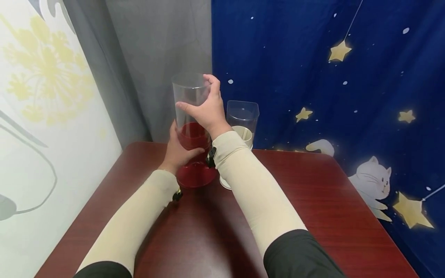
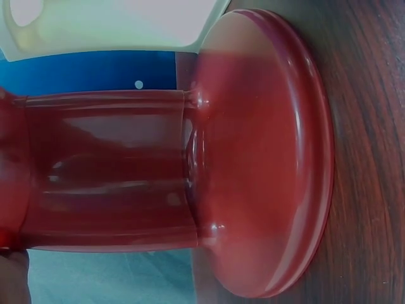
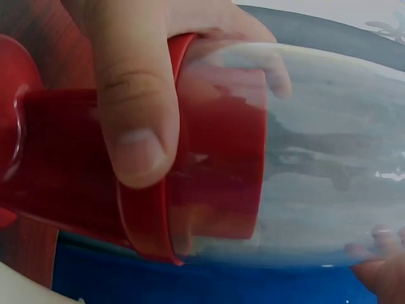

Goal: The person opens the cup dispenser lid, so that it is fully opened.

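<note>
Twice gripped: w/ L hand (image 1: 179, 151) round red stand (image 1: 196, 177), prob. to steady it; w/ R hand (image 1: 210, 111) high round clear tube (image 1: 190, 93), prob. to hold upright.

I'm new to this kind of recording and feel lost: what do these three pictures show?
There is no machine here, just someone working bare-handed. The largest picture comes from a head-worn camera looking forward and down; the other two come from cameras on the left and right wrists. The left hand has its grip around the upper part of a red stand on the reddish-brown table; the right hand holds the clear cylinder above it. Beside them, partly hidden by the right sleeve, is a clear container with a cream lower part.
</note>
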`<state>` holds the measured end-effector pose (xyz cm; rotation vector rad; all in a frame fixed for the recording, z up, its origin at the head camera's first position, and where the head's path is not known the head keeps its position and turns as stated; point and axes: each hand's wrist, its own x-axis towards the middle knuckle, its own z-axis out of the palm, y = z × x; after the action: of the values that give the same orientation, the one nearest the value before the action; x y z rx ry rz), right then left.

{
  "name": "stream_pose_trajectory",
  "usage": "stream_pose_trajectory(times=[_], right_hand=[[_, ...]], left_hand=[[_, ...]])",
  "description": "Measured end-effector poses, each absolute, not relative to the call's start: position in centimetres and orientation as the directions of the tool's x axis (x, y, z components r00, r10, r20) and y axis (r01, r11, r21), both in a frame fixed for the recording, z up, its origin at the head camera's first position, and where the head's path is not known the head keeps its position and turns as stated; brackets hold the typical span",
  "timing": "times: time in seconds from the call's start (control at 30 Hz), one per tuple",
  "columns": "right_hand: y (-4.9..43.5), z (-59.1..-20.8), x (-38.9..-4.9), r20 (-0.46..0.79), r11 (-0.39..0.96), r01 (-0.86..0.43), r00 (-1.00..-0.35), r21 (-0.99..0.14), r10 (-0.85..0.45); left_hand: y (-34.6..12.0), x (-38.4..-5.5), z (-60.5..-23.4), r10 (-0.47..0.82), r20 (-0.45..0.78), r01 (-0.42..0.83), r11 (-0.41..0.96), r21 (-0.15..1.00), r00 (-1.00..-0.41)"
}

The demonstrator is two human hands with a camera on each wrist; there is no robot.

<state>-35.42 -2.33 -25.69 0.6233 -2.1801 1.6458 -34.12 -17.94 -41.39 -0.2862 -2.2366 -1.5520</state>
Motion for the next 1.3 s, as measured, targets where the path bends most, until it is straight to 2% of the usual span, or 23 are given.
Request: stream_pose_trajectory(times=[0.6,0.83,1.03,1.3], right_hand=[[-2.3,-25.3,-35.5,0.542,0.242,-0.548,-0.835,-0.801,-0.098],[-1.9,-22.1,-35.2,0.574,0.176,-0.565,-0.819,-0.806,0.003],[-1.2,-20.2,-33.8,0.584,0.174,-0.581,-0.811,-0.795,-0.041],[-0.2,-18.7,-31.9,0.604,0.138,-0.603,-0.796,-0.786,-0.036]], left_hand=[[-17.9,-34.3,-41.6,-0.050,0.429,0.384,0.359,0.850,-0.902],[-18.1,-34.2,-41.5,-0.061,0.421,0.370,0.375,0.850,-0.905],[-18.1,-34.1,-41.4,-0.042,0.428,0.383,0.375,0.844,-0.903],[-18.0,-33.9,-41.4,-0.026,0.472,0.404,0.473,0.783,-0.881]])
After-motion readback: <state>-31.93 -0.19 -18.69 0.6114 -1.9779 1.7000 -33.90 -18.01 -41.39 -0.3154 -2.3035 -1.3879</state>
